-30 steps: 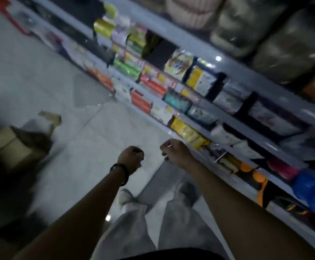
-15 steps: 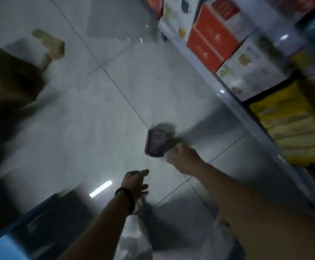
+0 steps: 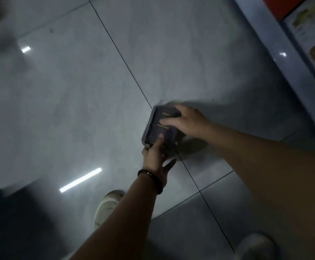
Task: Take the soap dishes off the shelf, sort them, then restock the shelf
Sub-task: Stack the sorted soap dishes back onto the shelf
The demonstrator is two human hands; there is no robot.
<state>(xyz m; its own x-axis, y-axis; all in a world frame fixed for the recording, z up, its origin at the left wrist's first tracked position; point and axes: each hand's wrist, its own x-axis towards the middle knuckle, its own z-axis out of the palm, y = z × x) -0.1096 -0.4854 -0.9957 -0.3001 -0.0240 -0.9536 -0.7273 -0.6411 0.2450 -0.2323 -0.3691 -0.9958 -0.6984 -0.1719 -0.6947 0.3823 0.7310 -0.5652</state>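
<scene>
Head view: a dark purple soap dish pack (image 3: 164, 131) lies on the grey tiled floor (image 3: 77, 91) over a tile seam, left of the shelf base (image 3: 284, 72); its two yellowish label strips are too blurred to read. The left hand (image 3: 155, 158), with a dark bracelet (image 3: 151, 177) at the wrist, touches the pack's near end with fingers outstretched and thumb splayed, while the right hand (image 3: 190, 122) rests on its right side, fingers nearly straight across the top. On the far right shelf a white box (image 3: 314, 34) carries print too small to read.
</scene>
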